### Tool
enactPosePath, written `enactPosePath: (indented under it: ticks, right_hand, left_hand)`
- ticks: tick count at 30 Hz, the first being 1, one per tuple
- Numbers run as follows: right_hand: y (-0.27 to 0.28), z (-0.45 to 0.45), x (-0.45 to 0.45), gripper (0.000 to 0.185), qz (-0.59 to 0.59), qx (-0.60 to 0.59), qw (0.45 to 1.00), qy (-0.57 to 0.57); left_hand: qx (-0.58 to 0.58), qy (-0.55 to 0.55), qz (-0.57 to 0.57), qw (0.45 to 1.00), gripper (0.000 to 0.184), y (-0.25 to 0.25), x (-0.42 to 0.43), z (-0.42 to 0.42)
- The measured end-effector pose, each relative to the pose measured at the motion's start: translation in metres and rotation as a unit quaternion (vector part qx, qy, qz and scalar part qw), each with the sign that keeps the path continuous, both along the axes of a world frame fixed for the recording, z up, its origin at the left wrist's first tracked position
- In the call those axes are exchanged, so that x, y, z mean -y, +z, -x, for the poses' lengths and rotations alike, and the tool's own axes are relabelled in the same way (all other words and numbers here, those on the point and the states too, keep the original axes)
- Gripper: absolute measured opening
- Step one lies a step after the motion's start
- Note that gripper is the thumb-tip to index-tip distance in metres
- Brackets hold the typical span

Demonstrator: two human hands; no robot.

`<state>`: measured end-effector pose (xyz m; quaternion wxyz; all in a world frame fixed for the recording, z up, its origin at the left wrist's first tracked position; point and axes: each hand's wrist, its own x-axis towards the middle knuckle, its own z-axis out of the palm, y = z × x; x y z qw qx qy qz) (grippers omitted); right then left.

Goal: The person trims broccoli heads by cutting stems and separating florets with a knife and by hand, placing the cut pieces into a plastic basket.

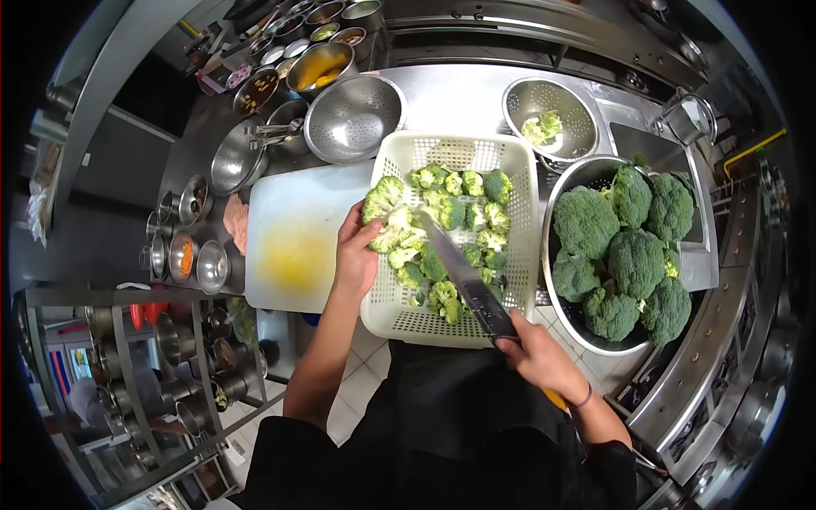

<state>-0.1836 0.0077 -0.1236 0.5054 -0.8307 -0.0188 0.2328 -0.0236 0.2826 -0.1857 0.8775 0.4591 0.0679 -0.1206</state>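
My left hand (357,251) is closed around a broccoli head (384,202), its cut pale stems turned toward the blade, above the left side of a white perforated basket (516,170). In my right hand (544,357) is a large kitchen knife (467,280), its dark blade slanting up and left across the basket with the tip close to the held broccoli. Whether the tip touches it I cannot tell. Cut broccoli florets (444,297) lie scattered over the basket's floor.
Whole broccoli heads (636,262) fill a metal bowl at the right. Behind it, a colander (514,100) holds pale green pieces. A stained white cutting board (297,191) lies left of the basket, with an empty-looking perforated bowl (355,119) beyond it. Several ingredient bowls stand further left.
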Motion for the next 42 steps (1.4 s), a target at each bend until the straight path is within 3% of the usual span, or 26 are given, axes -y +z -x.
enactPosePath:
  ticks: [1,4,5,8,10,13,23,31,36,38,39,40,42]
  right_hand:
    - [-0.005,-0.009,0.003,0.026,0.045,-0.041,0.997,0.040]
    - [-0.041,-0.007,0.010,0.025,0.146,-0.033,0.989,-0.016]
    - [-0.038,-0.003,0.015,0.024,0.101,-0.022,0.994,-0.043]
    - [0.009,0.002,0.012,0.024,0.113,-0.001,0.992,-0.060]
    - [0.019,0.007,0.009,0.021,0.159,0.069,0.984,-0.046]
    - [0.025,0.013,0.004,0.020,0.306,0.176,0.934,0.060]
    - [0.012,0.012,0.000,0.024,0.322,0.160,0.929,0.084]
    - [0.004,0.008,-0.014,0.015,0.354,0.134,0.922,0.075]
    - [-0.044,-0.022,-0.009,0.031,0.375,0.101,0.920,0.058]
    - [-0.031,-0.017,-0.004,0.030,0.370,0.102,0.923,0.023]
    - [-0.029,-0.014,0.004,0.030,0.354,0.114,0.928,-0.001]
    - [-0.023,-0.011,0.010,0.030,0.318,0.131,0.939,-0.017]
    - [0.002,-0.007,0.012,0.032,0.245,0.123,0.961,-0.047]
  left_hand:
    - [0.009,0.009,0.008,1.000,0.045,0.003,0.002,0.001]
    - [0.052,-0.002,0.042,0.998,0.048,0.026,0.008,0.000]
    - [0.083,0.022,-0.035,0.996,0.052,0.018,0.005,-0.002]
    - [0.192,0.029,-0.251,0.948,0.048,0.015,0.009,-0.005]
    - [0.177,0.042,-0.287,0.940,0.045,0.024,0.022,-0.003]
    - [0.198,0.066,-0.442,0.872,0.048,0.020,0.029,-0.002]
    - [0.258,0.055,-0.511,0.818,0.051,0.022,0.041,0.001]
    - [0.307,0.033,-0.626,0.716,0.050,0.032,0.048,0.002]
    - [0.399,-0.003,-0.552,0.732,0.047,0.065,0.077,0.028]
    - [0.233,-0.007,-0.434,0.870,0.044,0.056,0.050,0.012]
    - [0.169,-0.046,-0.371,0.912,0.039,0.051,0.034,0.002]
    - [0.167,-0.034,-0.376,0.911,0.039,0.043,0.023,-0.004]
    - [0.106,-0.078,-0.247,0.960,0.039,0.031,0.007,-0.008]
